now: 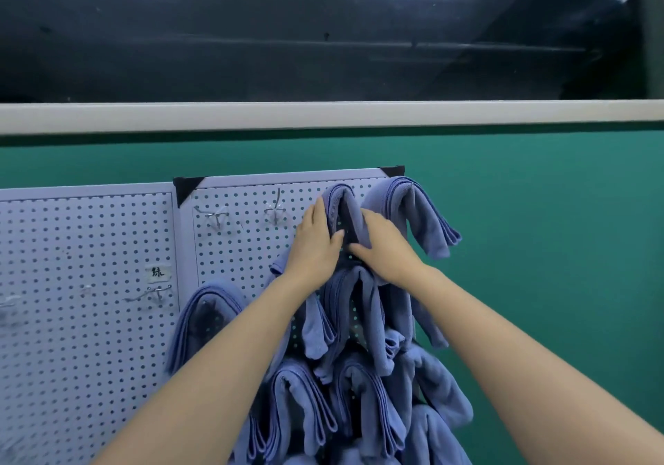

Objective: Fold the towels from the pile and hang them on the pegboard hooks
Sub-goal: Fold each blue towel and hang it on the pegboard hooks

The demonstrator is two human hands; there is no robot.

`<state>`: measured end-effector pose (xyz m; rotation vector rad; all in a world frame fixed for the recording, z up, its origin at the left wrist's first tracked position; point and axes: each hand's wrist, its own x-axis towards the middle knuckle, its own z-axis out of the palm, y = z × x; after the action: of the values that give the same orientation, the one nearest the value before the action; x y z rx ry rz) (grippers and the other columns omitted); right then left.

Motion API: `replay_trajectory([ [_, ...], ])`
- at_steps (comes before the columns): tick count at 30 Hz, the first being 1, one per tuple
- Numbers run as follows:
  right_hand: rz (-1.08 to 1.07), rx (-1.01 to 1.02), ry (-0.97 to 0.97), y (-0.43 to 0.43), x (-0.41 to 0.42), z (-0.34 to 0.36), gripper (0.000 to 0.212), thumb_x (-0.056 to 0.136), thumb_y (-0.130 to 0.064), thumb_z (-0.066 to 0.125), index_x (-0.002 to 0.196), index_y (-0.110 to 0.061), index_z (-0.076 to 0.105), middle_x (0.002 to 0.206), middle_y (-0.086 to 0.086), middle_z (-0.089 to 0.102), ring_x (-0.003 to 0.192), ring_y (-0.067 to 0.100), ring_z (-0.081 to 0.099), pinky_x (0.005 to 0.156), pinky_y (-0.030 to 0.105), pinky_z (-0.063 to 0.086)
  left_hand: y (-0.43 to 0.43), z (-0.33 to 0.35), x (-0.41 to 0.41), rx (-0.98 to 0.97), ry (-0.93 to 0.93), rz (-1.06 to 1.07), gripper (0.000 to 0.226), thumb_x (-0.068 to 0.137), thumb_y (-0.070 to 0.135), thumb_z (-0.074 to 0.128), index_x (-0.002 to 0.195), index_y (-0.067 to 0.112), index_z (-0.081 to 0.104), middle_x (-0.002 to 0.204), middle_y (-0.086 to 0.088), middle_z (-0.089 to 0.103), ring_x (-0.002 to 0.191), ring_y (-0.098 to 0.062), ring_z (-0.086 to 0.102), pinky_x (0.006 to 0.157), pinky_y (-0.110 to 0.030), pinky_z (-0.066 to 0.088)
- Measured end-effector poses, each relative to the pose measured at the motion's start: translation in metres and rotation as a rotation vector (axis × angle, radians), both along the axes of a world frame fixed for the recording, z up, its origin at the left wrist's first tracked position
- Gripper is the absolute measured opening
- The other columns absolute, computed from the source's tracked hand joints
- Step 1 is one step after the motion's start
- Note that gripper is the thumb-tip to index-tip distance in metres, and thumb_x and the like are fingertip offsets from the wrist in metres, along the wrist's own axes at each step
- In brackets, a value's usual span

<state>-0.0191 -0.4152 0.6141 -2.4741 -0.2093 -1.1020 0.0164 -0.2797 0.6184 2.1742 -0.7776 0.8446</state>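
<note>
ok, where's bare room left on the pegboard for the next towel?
Free: two bare hooks, right panel's top row, between black corner bracket and left hand; also left panel's hook under the label. Crowded: right panel's lower half, overlapping hung towels, plus right hand on the top-row towel.

towels [413,209]: blue | pegboard [251,249]: white, dotted | wall [539,195]: green
</note>
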Motion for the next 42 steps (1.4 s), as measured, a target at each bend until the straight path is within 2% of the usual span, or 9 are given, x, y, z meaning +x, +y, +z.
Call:
replay_trajectory([
  [3,-0.034,0.024,-0.064,0.006,-0.031,-0.005,0.058,0.093,-0.025,0.060,0.143,-0.010,0.034,0.140,0.009,0.044,0.130,0.026,0.040,0.103,0.043,0.039,0.021,-0.003,-0.022,-0.009,-0.011,0.007,0.056,0.100,0.029,0.042,0.149,0.011,0.021,0.153,-0.007,0.027,0.139,-0.021,0.026,0.111,-0.033,0.025],
  [7,0.043,0.013,-0.108,0.027,-0.074,-0.037,0.042,0.094,-0.019,0.057,0.134,-0.007,0.049,0.130,0.010,0.055,0.119,0.024,0.051,0.100,0.035,0.042,0.049,-0.026,-0.065,-0.034,-0.022,-0.016,0.035,0.100,0.026,0.044,0.132,0.012,0.050,0.135,-0.007,0.048,0.121,-0.020,0.046,0.092,-0.020,0.030],
  [14,0.237,-0.009,0.293,0.078,-0.128,-0.161,0.019,0.096,-0.017,0.056,0.109,-0.007,0.066,0.104,0.005,0.069,0.088,0.009,0.057,0.085,0.020,0.045,0.106,-0.144,-0.116,0.027,0.243,0.027,0.027,0.100,0.024,0.043,0.105,0.011,0.067,0.099,-0.006,0.067,0.092,-0.022,0.060,0.079,-0.034,0.048],
  [20,0.325,-0.051,0.647,0.094,-0.139,-0.288,0.019,0.097,-0.018,0.056,0.109,-0.008,0.066,0.107,0.005,0.068,0.092,0.015,0.058,0.089,0.026,0.046,0.154,-0.297,-0.121,0.055,0.613,0.074,0.023,0.100,0.016,0.045,0.091,0.013,0.066,0.095,-0.020,0.068,0.091,-0.039,0.061,0.080,-0.046,0.049],
  [25,0.366,-0.029,0.845,0.101,-0.133,-0.377,0.014,0.095,-0.019,0.058,0.102,-0.010,0.067,0.097,0.001,0.068,0.087,0.013,0.060,0.082,0.024,0.048,0.182,-0.412,-0.122,0.083,0.827,0.133,0.024,0.097,0.013,0.049,0.094,0.006,0.071,0.098,-0.010,0.071,0.086,-0.020,0.061,0.075,-0.028,0.045],
  [30,0.391,-0.029,1.002,0.117,-0.120,-0.471,0.011,0.092,-0.015,0.059,0.094,-0.011,0.069,0.092,0.004,0.069,0.084,0.017,0.062,0.079,0.032,0.051,0.197,-0.520,-0.121,0.145,1.053,0.184,0.019,0.094,0.009,0.053,0.096,0.009,0.072,0.098,-0.009,0.070,0.090,-0.023,0.062,0.072,-0.026,0.044],
  [34,0.377,-0.034,1.127,0.127,-0.098,-0.538,0.013,0.088,-0.015,0.057,0.093,-0.012,0.069,0.085,-0.001,0.065,0.078,0.013,0.056,0.077,0.031,0.049,0.199,-0.593,-0.110,0.144,1.140,0.219,0.027,0.092,0.010,0.055,0.069,0.021,0.064,0.082,-0.009,0.069,0.080,-0.023,0.062,0.075,-0.032,0.048],
  [37,0.350,-0.008,1.184,0.133,-0.075,-0.581,0.017,0.088,-0.014,0.054,0.093,-0.011,0.070,0.093,0.002,0.070,0.083,0.014,0.058,0.074,0.026,0.045,0.197,-0.634,-0.093,0.152,1.158,0.277,0.020,0.090,0.006,0.052,0.080,0.009,0.069,0.085,-0.014,0.071,0.082,-0.028,0.064,0.074,-0.035,0.048],
  [42,0.311,0.113,1.248,0.147,-0.034,-0.649,0.017,0.088,-0.012,0.054,0.098,-0.012,0.068,0.100,0.007,0.070,0.093,0.023,0.064,0.081,0.030,0.050,0.191,-0.676,-0.058,0.070,1.152,0.409,0.014,0.090,0.010,0.053,0.081,0.021,0.055,0.073,-0.004,0.056,0.077,-0.030,0.061,0.062,-0.032,0.048],
])
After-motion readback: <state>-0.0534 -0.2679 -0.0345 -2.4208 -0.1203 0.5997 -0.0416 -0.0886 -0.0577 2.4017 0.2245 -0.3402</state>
